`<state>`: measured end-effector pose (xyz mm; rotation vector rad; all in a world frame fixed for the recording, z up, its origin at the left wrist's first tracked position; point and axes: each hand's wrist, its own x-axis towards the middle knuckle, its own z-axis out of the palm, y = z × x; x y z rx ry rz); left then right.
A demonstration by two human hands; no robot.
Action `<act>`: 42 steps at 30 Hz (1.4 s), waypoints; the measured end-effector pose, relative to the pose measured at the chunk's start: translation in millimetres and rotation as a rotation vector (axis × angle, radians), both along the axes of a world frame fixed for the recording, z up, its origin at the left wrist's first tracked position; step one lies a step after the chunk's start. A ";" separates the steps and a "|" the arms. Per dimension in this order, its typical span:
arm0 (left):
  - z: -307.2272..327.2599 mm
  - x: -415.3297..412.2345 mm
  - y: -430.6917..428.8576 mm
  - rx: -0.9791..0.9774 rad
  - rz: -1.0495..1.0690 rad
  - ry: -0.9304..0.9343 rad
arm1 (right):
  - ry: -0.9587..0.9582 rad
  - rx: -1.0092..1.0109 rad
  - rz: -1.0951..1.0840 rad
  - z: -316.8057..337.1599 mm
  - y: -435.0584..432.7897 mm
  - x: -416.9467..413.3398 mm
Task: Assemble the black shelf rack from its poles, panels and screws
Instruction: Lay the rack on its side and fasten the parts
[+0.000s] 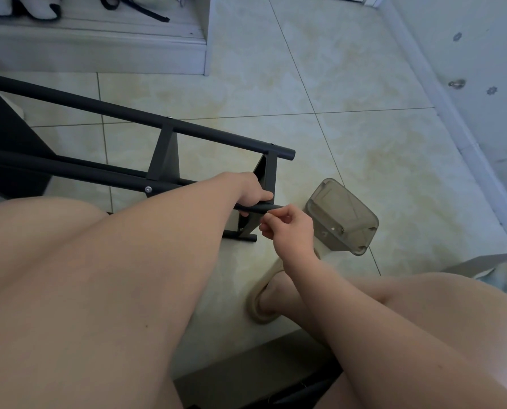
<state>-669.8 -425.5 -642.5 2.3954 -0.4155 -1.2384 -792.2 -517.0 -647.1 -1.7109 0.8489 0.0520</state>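
Now the half-built black metal shelf rack (163, 154) lies on its side on the pale tiled floor (349, 149), with its long round poles running from the left edge of the view toward the middle. The left hand (253, 191) is closed around the near black pole (264, 208), close to its free end, and steadies it. The right hand (287, 228) is just beside this end, a little to its right and below. Its fingers (271, 216) are pinched together at the pole tip; probably they hold a small screw or turn one, but the piece itself is too small to see. The long axis of the pole points toward the right hand, so this hand is the nearer one for working on the end. A grey translucent plastic tray (342, 215) for small parts rests on the floor just right of both hands.
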 end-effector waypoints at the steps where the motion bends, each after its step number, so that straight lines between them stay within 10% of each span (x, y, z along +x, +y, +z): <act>1: -0.3 0.2 0.0 0.001 -0.001 -0.001 | -0.006 0.020 -0.029 -0.5 1.5 -0.4; 8: -2.6 0.6 -0.5 -0.007 0.008 0.009 | -0.003 0.124 -0.181 -3.6 9.2 0.4; 19: -0.3 -2.9 2.8 -0.013 0.025 0.028 | 0.045 -0.214 0.143 -3.4 2.3 -1.2; 31: 0.3 -2.4 2.6 0.005 0.010 0.015 | -0.029 0.056 -0.060 -8.0 5.7 -3.3; 42: 3.0 -2.0 1.9 0.001 0.045 0.046 | 0.042 -0.217 0.073 -5.3 10.6 2.1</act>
